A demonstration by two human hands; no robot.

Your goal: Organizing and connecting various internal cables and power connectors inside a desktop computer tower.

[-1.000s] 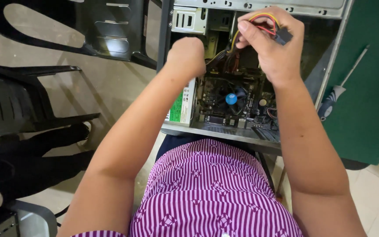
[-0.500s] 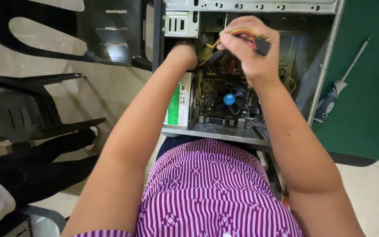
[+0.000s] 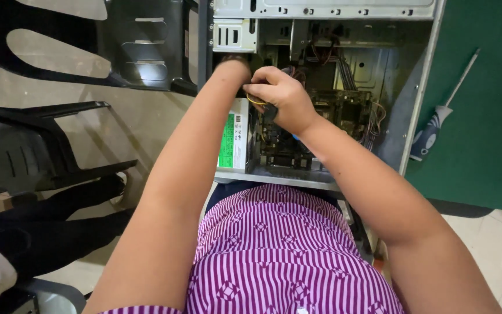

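here, right hand (image 3: 280, 99) grip closed on yellow cable (image 3: 255, 102), left hand's grip hidden

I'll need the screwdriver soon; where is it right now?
In the head view, the screwdriver lies on the green surface to the right of the open computer case, handle toward the case, away from both hands.

We judge this a small repair workshop or home work corner: an opened computer case (image 3: 321, 87) lies on a green table (image 3: 483, 116) with a screwdriver (image 3: 437, 125), black plastic chairs (image 3: 42, 145) beside it, on a tiled floor (image 3: 495, 256).
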